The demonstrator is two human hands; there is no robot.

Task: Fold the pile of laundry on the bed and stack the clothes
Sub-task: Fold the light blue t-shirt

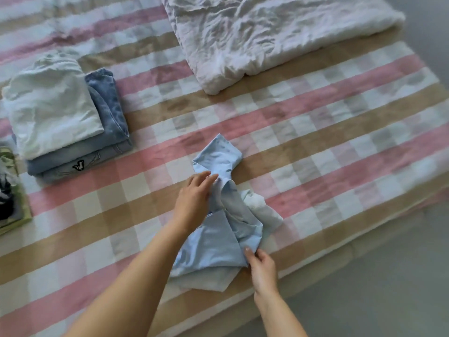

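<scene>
Light blue garment [213,242] crumpled on the checked bed cover [315,132] near its front edge, left hand [194,194] with nearly straight fingers touching the bunched middle, right hand [262,266] pinching the lower corner — thumb on top, folded stack [56,110] at left, well apart.

We find the rumpled garment [218,229] on the bed [315,132], near us and about central. Our left hand [194,195] rests on its left side, and our right hand [261,268] pinches its near right edge. Far to the left sits the stack of folded clothes [73,132], one folded piece on top of the others. Nearer, at the left edge, lies another item [12,190], cut off. A folded duvet [267,37] lies far right. The floor [388,276] borders the bed's near right side.
</scene>
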